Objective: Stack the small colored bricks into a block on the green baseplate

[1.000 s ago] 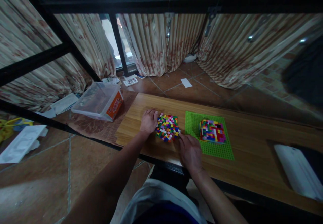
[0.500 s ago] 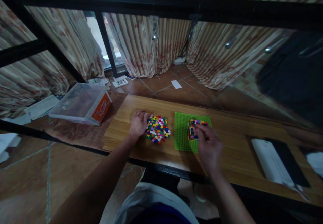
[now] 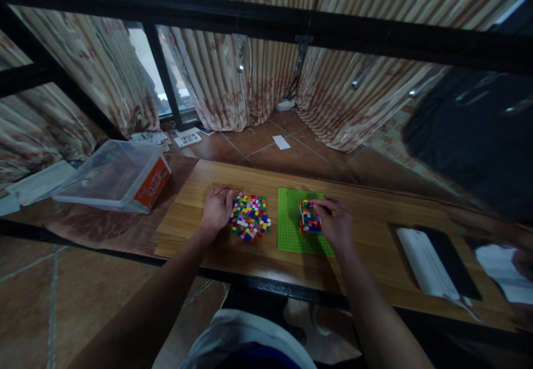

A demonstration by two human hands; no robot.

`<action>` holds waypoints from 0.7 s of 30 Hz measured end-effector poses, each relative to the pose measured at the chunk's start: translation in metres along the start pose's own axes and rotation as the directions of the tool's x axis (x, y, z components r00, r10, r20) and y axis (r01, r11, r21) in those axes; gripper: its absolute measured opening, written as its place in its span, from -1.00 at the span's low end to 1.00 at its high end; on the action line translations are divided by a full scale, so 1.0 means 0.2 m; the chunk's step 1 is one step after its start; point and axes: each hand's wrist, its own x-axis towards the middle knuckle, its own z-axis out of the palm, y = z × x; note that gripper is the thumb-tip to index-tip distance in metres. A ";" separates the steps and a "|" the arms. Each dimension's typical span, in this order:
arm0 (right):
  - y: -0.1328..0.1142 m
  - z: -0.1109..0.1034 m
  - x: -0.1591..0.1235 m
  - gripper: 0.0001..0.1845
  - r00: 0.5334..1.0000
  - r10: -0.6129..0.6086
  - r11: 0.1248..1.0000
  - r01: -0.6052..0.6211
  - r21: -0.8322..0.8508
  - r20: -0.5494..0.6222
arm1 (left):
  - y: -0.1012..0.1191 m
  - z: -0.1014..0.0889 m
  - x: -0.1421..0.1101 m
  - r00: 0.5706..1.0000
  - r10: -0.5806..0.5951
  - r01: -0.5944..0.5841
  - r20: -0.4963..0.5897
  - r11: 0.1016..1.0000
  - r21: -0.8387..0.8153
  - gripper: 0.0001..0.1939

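Observation:
A loose heap of small, many-coloured toy bricks lies on the wooden board. My left hand rests against the heap's left side, its fingers lying on the board and partly hidden from me. To the right of the heap is a green studded baseplate. On it stands a compact block of coloured bricks, several layers high. My right hand is over the block's right side, thumb and fingers pinched together at its top. What sits between those fingertips is hidden.
A clear plastic box with an orange label stands at the left. A white pouch with a strap lies beside a dark flat object on the right. Black metal bars cross in front of striped curtains.
The view has shifted, so everything sits farther left. My right hand has turned slightly, its fingers now at the block's upper right. My left hand stays by the heap.

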 end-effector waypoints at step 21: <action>0.00 0.00 0.08 -0.56 0.907 0.358 0.865 -0.412 0.287 0.223 | 0.01 0.01 0.00 1.000 0.002 -0.002 -0.001 1.000 0.018 -0.60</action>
